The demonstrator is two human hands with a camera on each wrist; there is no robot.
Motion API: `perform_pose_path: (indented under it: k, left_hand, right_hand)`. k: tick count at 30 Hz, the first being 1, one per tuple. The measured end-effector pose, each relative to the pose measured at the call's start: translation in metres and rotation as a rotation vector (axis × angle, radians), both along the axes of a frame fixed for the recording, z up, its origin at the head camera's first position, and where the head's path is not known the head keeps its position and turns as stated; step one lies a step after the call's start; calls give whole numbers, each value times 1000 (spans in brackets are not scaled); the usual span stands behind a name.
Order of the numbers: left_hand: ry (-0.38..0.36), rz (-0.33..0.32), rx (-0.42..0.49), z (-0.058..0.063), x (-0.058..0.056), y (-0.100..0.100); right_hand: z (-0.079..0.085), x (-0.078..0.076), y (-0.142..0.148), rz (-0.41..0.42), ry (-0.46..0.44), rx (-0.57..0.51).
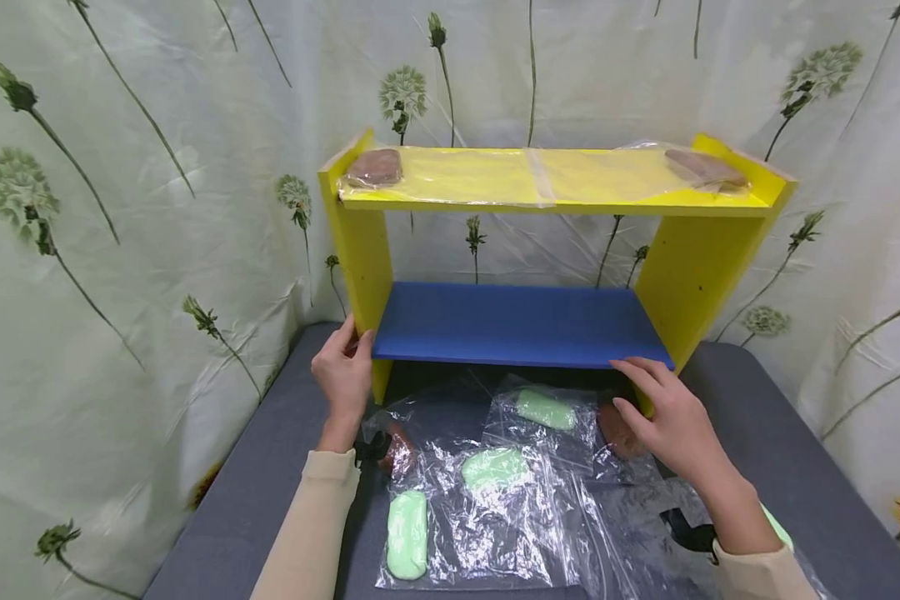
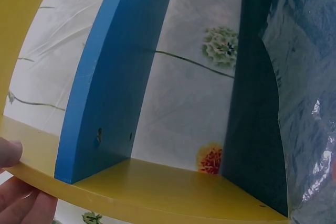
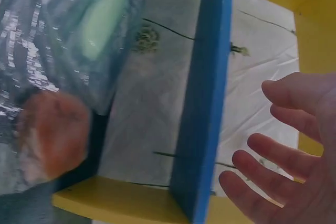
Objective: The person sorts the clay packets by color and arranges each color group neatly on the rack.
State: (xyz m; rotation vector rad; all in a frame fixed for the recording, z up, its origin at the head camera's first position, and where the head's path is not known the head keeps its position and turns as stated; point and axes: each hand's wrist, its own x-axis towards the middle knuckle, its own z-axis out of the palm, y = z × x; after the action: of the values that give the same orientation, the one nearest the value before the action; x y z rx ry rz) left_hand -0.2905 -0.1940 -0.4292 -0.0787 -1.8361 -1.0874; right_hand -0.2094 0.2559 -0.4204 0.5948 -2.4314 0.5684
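A small yellow shelf unit [image 1: 363,258] with a blue middle shelf [image 1: 517,321] stands upright on a dark grey surface. My left hand [image 1: 344,367] grips the front edge of its left side panel, near the blue shelf's end. In the left wrist view, the left hand [image 2: 23,203] has its thumb on one face of the yellow panel [image 2: 152,187] and its fingers on the other. My right hand [image 1: 675,425] is at the blue shelf's right front corner. The right wrist view shows the right hand [image 3: 294,156] with fingers spread beside the blue shelf [image 3: 202,93], holding nothing.
Clear plastic bags [image 1: 487,533] lie before the unit with several soft-looking green blocks [image 1: 407,535] and brown lumps [image 1: 618,429]. On the yellow top shelf [image 1: 465,175], more plastic covers two brown blocks [image 1: 375,167]. A flower-patterned curtain [image 1: 157,275] hangs behind.
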Motion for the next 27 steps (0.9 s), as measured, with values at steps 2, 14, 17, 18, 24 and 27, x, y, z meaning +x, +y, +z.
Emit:
perform_pose_path:
  k: [2,14,17,18,24,27]
  left_hand:
    - [-7,-10,3,0,0,0]
    - [18,-76,110,0,-3,-4]
    - [27,-83,111,2,-3,-4]
    - [27,-89,114,2,-3,-4]
    - [4,-92,143,2,0,-2]
    - [-4,-97,138,2,0,-1]
  right_hand:
    - [-6,0,2,-14,-44,1]
    - [-53,8,18,-173,-225,-77]
    - [-60,7,21,-223,-261,-96]
    - [-62,7,22,-234,-272,-100]
    - [-73,8,27,-258,-375,-107]
    - [-79,7,28,-261,-439,-100]
